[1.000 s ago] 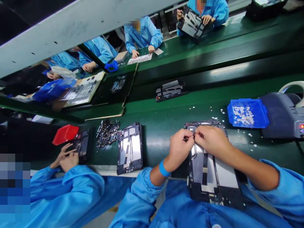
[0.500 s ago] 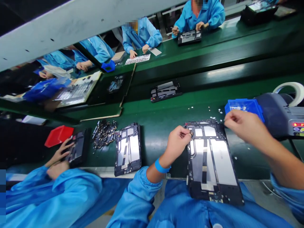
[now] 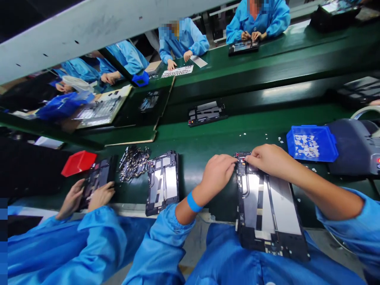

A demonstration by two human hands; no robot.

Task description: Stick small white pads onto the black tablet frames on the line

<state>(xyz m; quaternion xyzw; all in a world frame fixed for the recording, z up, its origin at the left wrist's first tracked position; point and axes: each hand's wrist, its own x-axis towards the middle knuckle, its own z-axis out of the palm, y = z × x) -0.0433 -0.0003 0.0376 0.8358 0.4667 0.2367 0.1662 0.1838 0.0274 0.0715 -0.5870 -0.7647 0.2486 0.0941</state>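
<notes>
Lying flat under both hands, the tablet frame (image 3: 268, 206) has the left hand (image 3: 218, 172) and right hand (image 3: 268, 160) pinched together at its top edge

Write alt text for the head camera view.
Both hands, left hand and right hand, meet at the top edge of an open tablet frame on a green conveyor belt; a blue parts tray sits right.
</notes>
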